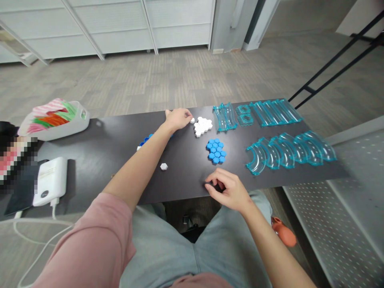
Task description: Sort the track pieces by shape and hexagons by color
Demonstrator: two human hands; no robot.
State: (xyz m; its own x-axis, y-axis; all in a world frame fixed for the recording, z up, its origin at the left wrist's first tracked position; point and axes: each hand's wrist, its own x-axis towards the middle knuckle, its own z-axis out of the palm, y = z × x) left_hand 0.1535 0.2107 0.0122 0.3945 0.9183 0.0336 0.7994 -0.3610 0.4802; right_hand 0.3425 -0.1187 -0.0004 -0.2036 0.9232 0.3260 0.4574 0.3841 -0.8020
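Table [186,176]: curved clear-blue track pieces [288,150] lie near the right edge; a stray elbow could sweep them off. Left hand [177,119], grip narrow, pinches a white hexagon tile [192,120] beside the white cluster [203,125]; a nudge risks scattering it. Right hand [229,190] rests loosely curled, holding nothing.

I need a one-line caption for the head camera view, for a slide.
Left hand touches a white hexagon piece beside the white cluster; right hand rests at the table edge.
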